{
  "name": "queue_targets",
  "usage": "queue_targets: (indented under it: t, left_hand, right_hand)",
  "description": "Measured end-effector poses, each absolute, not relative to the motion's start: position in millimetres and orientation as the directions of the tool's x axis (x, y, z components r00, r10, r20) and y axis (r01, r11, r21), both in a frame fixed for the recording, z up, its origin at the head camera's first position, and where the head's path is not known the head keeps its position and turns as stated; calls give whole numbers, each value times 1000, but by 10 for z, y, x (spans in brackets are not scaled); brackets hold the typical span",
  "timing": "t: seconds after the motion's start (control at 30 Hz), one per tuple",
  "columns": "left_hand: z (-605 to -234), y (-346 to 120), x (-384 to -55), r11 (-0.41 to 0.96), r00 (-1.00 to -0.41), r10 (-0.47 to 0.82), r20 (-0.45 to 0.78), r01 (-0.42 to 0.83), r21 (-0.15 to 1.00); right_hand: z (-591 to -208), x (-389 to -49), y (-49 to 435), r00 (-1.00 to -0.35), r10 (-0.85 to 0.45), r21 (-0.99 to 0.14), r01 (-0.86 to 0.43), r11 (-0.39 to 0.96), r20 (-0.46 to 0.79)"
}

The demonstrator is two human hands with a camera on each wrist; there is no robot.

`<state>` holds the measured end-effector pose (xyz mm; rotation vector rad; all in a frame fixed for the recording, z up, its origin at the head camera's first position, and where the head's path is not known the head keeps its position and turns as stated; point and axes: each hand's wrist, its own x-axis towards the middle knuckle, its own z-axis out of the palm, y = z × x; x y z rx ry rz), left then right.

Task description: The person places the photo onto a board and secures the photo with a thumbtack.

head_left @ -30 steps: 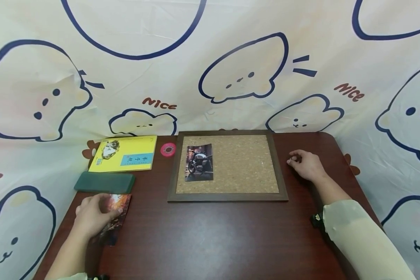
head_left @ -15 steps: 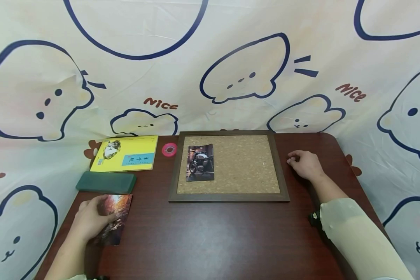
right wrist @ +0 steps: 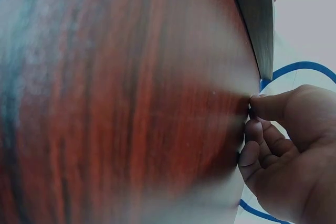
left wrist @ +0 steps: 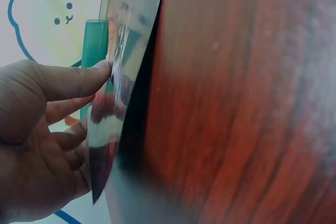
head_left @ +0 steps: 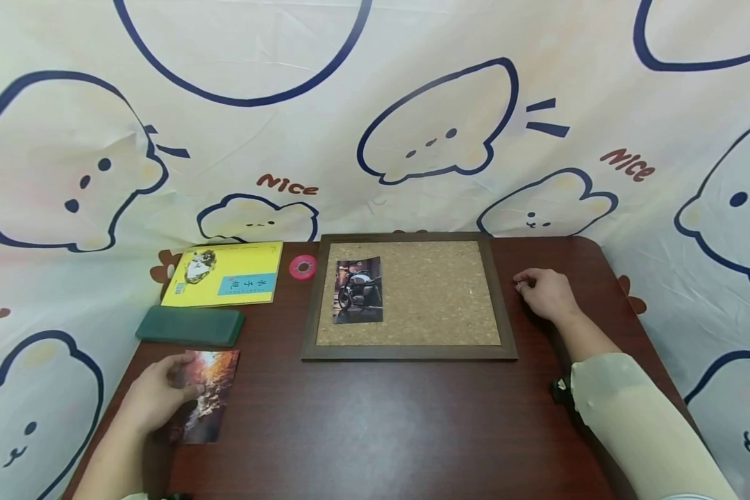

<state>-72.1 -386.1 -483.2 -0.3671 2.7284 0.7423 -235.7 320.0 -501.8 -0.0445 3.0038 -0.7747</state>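
In the head view my left hand (head_left: 156, 394) holds a glossy photo print (head_left: 211, 399) by its left edge, at the table's left side. The left wrist view shows my thumb on the face of the print (left wrist: 118, 82) and the fingers behind it, with the print slightly bowed and tilted over the table. A wooden-framed cork board (head_left: 437, 292) lies at the back middle, a motorcycle photo (head_left: 357, 290) on its left part. Right of the board my right hand (head_left: 546, 295) rests on the table, fingers loosely curled, nothing visible in them.
Behind my left hand lies a green case (head_left: 189, 326). A yellow book (head_left: 225, 274) is farther back, next to a pink ring-shaped thing (head_left: 303, 267). A patterned cloth (head_left: 412, 104) hangs around the dark wooden table (head_left: 375, 430).
My left hand has shifted slightly left and down on the photo print, which shows more of its face now and has turned a little. The right hand stays still.
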Motion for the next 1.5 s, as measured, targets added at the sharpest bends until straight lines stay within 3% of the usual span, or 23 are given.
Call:
queue_targets:
  t: [0.97, 1.5]
  left_hand:
    - [-4651, -3735, -737, 716, -930, -33, -365, -277, 641]
    - [-4490, -3529, -972, 714, -942, -6, -335, -238, 658]
  right_hand:
    - [-5005, -2318, 3233, -1000, 3, -535, 18, 845, -30]
    - [-4997, -2342, 3209, -1000, -7, -552, -6, 834, 1]
